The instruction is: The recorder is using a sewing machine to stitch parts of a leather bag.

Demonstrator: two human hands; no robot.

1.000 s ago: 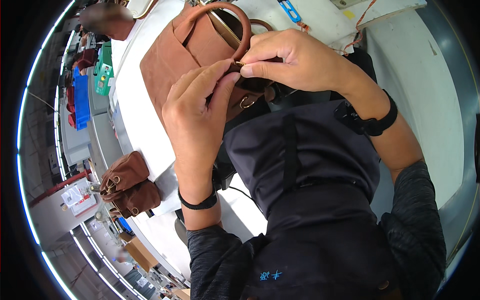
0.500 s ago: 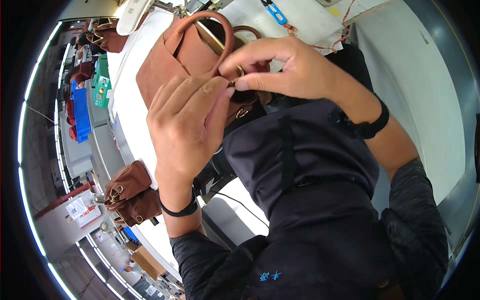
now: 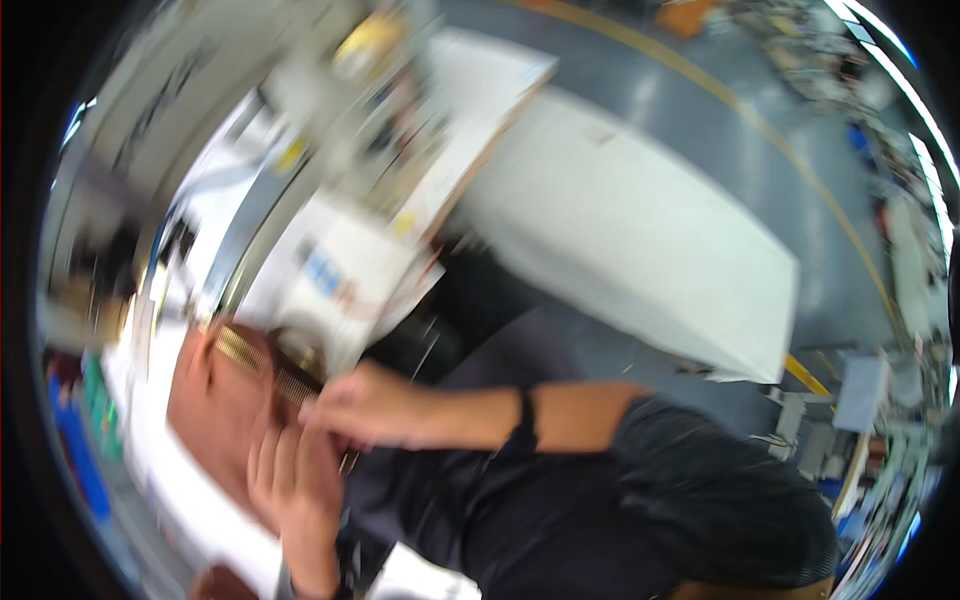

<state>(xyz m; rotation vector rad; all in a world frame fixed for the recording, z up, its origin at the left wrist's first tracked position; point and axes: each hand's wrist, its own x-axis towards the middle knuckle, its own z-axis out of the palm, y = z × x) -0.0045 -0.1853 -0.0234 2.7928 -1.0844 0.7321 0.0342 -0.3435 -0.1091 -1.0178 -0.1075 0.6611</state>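
With the white surface [image 3: 205,515] beneath the brown bag [image 3: 220,415] and its zip [image 3: 240,350] apparently parted, left hand [image 3: 295,482] and right hand [image 3: 375,408] met at the bag's right edge, each grip pinched narrowly on it, blur hiding what remained undone.

Reddish-brown bag [image 3: 215,420], blurred; gold zipper teeth [image 3: 240,350] in two separate rows; aslant on white tabletop [image 3: 205,515]

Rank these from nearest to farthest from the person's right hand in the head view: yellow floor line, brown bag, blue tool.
1. Brown bag: right at the right hand, on its left.
2. Blue tool: blurred, on the white surface beyond.
3. Yellow floor line: far off, upper right.
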